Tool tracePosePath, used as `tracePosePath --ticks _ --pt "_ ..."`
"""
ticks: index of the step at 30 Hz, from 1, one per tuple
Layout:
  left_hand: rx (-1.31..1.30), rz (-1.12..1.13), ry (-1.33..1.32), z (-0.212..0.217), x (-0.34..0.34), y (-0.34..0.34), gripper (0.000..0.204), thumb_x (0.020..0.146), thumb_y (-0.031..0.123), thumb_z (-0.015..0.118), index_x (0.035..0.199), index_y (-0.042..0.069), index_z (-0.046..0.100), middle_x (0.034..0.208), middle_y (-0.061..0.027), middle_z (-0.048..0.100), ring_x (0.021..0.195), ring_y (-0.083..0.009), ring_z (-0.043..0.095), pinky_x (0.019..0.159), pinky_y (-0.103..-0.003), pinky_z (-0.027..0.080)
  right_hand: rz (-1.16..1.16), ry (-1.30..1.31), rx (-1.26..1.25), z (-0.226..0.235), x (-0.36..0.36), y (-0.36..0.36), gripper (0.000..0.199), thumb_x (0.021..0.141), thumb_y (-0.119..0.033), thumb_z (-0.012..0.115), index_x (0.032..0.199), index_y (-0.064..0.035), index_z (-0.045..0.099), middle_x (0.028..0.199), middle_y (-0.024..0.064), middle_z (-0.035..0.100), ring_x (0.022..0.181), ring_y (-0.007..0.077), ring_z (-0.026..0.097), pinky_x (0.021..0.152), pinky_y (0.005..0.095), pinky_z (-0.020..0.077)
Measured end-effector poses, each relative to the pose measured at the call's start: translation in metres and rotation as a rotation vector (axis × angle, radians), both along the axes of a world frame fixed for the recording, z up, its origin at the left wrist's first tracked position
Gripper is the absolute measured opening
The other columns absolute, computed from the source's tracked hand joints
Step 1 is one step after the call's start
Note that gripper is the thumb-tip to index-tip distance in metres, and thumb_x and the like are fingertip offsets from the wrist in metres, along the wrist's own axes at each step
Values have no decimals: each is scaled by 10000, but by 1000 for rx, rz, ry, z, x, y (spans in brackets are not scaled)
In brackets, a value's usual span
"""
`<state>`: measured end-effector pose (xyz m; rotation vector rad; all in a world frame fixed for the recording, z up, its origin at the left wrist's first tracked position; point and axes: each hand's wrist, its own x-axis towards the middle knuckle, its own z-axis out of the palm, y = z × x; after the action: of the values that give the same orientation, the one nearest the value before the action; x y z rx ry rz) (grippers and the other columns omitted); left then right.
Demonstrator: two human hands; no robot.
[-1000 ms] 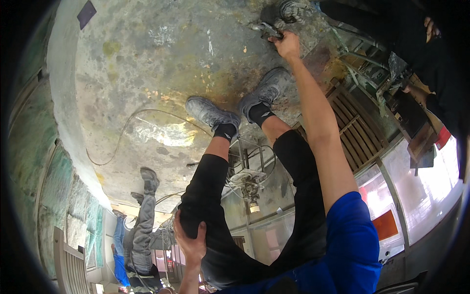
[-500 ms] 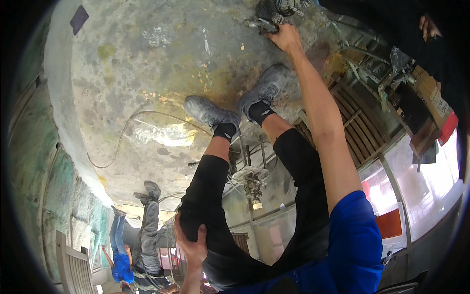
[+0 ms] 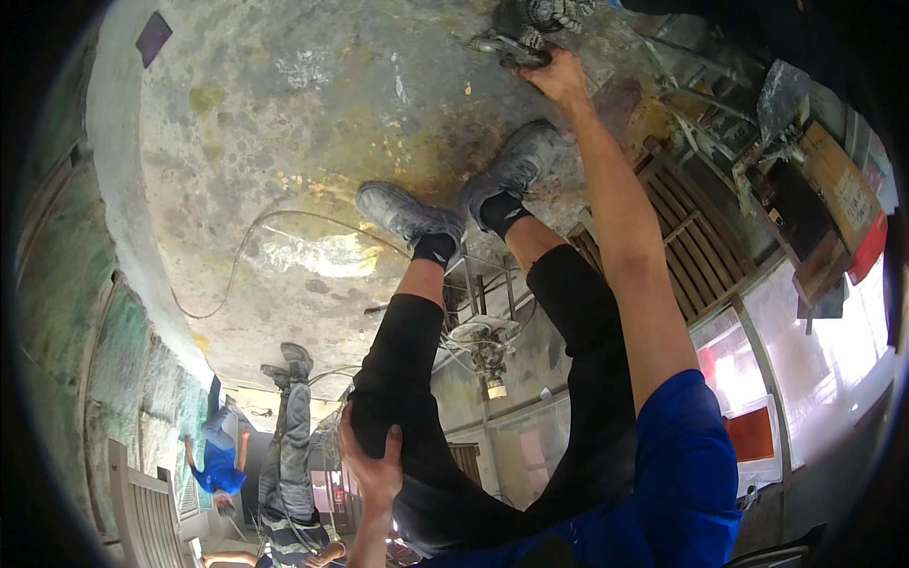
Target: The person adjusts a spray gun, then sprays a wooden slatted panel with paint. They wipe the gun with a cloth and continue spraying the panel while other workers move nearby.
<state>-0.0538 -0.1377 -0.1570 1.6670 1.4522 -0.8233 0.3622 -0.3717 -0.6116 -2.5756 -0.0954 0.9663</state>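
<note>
My right arm reaches forward to the top of the view. The fingers of my right hand (image 3: 561,79) are closed round one end of a dark metal tool (image 3: 511,47) low over the floor; its exact kind is not clear. Touching or close beside that tool lies a dark and pale mottled bundle (image 3: 538,15), cut off by the upper edge. My left hand (image 3: 377,464) lies on my left knee, thumb apart from the fingers, holding nothing. Both my grey dusty shoes (image 3: 407,213) stand on the stained floor (image 3: 303,123) between the hands.
A thin hose (image 3: 237,260) curves across the floor at left. Slatted wooden pieces (image 3: 696,232) lean at right near a cardboard box (image 3: 838,185). A metal stand (image 3: 483,341) shows between my legs. Two other people (image 3: 218,464) (image 3: 294,454) are at lower left.
My right hand and the tool have shifted very slightly; my left hand stays on the knee. At lower left the people have moved, and a dark-clothed person's hand at upper right has left view.
</note>
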Motion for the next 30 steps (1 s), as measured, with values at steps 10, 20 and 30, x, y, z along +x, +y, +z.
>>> tracePosePath --ticks 10,20,30 --pt "-14 -149 73 12 4 -16 703 809 262 798 1410 34 512 1325 -239 583 1210 -424 577 1022 -491 470 -342 113 -105 120 -84 -61 1085 657 -370 920 1512 19 377 1470 262 514 1354 390 513 1090 424 460" --pt "-50 61 109 69 -46 -3 639 859 441 715 1370 81 583 1230 -250 672 1179 -413 628 1012 -469 491 -234 283 75 411 -200 -71 876 842 -305 799 1525 4 347 1444 243 534 1264 372 584 1020 461 482" --pt "4 762 -113 198 -187 52 636 853 466 669 1353 77 613 1067 -174 751 1058 -311 708 951 -406 532 -240 503 209 561 -210 -151 258 939 -168 656 1151 -29 606 837 103 675 646 215 599 574 409 511"
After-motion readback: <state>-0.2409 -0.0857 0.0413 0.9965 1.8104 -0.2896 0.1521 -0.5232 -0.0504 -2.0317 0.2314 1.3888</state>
